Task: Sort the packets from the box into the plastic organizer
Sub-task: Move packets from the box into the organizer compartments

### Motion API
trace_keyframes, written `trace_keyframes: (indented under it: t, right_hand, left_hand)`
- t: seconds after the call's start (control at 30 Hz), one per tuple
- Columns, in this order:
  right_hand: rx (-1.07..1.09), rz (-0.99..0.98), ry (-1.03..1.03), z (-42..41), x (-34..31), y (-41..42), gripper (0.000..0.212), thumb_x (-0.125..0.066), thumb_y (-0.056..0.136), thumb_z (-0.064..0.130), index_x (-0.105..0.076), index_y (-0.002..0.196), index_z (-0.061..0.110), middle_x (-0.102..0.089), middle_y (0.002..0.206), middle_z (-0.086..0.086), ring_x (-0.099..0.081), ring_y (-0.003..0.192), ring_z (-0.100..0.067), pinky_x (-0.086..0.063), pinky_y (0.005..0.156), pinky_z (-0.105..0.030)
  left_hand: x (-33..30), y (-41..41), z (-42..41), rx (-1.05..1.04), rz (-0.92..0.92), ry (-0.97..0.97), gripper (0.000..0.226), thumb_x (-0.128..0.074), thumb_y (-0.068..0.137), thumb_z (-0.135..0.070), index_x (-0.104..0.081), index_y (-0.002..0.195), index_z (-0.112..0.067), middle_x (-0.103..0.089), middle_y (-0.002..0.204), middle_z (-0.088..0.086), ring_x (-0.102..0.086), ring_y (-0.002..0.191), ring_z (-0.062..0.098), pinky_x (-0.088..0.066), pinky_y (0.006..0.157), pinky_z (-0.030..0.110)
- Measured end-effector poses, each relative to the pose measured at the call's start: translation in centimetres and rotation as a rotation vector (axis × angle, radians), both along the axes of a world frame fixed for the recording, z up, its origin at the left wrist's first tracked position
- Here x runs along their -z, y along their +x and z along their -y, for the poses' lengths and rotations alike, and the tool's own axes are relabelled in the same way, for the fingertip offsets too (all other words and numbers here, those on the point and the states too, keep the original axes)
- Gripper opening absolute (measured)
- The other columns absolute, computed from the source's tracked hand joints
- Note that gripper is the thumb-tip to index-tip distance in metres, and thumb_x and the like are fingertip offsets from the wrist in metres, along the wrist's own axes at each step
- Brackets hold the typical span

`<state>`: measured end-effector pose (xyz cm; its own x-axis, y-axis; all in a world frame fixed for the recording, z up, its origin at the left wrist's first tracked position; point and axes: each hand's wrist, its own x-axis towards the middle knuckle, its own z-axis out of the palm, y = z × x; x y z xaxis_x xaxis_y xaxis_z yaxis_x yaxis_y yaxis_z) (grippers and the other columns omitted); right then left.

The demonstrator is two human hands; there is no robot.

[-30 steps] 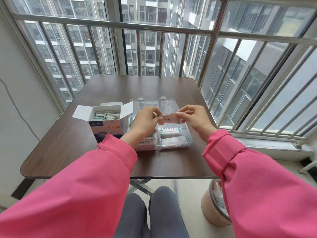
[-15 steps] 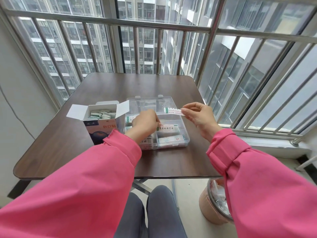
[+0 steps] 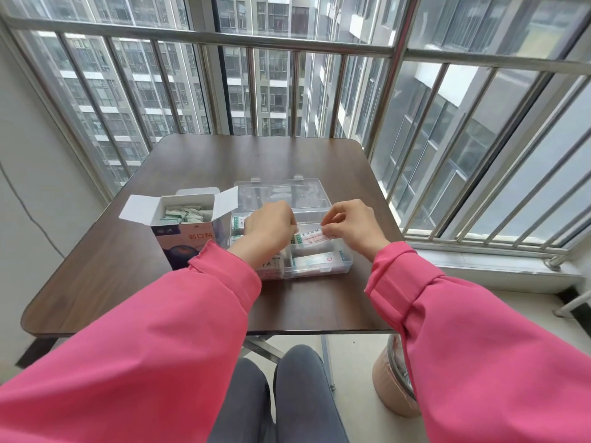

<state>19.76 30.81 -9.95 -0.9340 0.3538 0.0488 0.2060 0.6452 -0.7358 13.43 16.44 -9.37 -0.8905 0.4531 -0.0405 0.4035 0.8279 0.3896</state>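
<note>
Both hands over the clear plastic organizer [image 3: 319, 266] near the middle of the dark brown table [image 3: 96, 276]. Right hand [image 3: 353, 226] pinching the right end of a white packet [image 3: 311, 238] with green and red print, thumb and fingers curled onto it; left hand [image 3: 270, 227] curled at the packet's left end, though whether its fingertips actually grip the packet cannot be told. Packet held roughly level, low over the right-hand middle compartment of the organizer, touching or just above its rim, hard to say which. Another packet [image 3: 315, 260] lying flat in the front right compartment, more packets partly hidden under the left hand on the left side. Organizer lid [image 3: 281, 195] open, tilted back toward the window. Just left of the organizer, touching or nearly so, an open cardboard box [image 3: 188, 238] with white flaps spread, a heap of green-and-white packets [image 3: 185, 213] showing inside. Pink sleeves [image 3: 160, 346] covering both arms, grey-trousered knees [image 3: 287, 394] below the table edge. A pinkish bin [image 3: 391, 382] on the floor to the right, under the table's corner. Metal railing [image 3: 287, 39] and glass behind the table, tower blocks beyond.
</note>
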Motion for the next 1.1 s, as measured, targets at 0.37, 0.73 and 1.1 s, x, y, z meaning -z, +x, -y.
trace_keyframes:
  t: [0.37, 0.73, 1.1]
  right_hand:
    - [-0.084, 0.098, 0.356, 1.7, 0.4, -0.5, 0.009, -0.069, 0.076, 0.012, -0.07, 0.081, 0.02, -0.068, 0.093, -0.001, -0.059, 0.097, -0.02, -0.047, 0.08, -0.032]
    - [0.012, 0.274, 0.631, 2.6, -1.8, 0.0, 0.027, -0.047, 0.096, 0.026, -0.055, 0.111, 0.005, -0.06, 0.117, -0.018, -0.056, 0.109, -0.037, -0.037, 0.075, -0.034]
    - [0.017, 0.326, 0.615, 3.1, -2.0, 0.2, 0.021, -0.045, 0.09, 0.006, -0.058, 0.106, 0.005, -0.062, 0.114, -0.017, -0.058, 0.106, -0.035, -0.034, 0.073, -0.031]
  left_hand:
    - [0.2, 0.0, -0.2, -0.002, 0.085, -0.076, 0.024, -0.068, 0.084, -0.032, -0.07, 0.104, -0.019, -0.067, 0.106, 0.011, -0.06, 0.105, 0.031, -0.041, 0.075, 0.031]
    - [0.7, -0.7, -0.6, -0.011, 0.082, -0.105, 0.027, -0.069, 0.083, -0.024, -0.068, 0.108, -0.016, -0.067, 0.108, 0.009, -0.061, 0.104, 0.03, -0.043, 0.075, 0.032]
    - [0.9, -0.5, -0.4, -0.017, 0.039, -0.114, 0.025, -0.066, 0.084, -0.022, -0.068, 0.108, -0.016, -0.066, 0.111, 0.011, -0.059, 0.106, 0.032, -0.041, 0.075, 0.031]
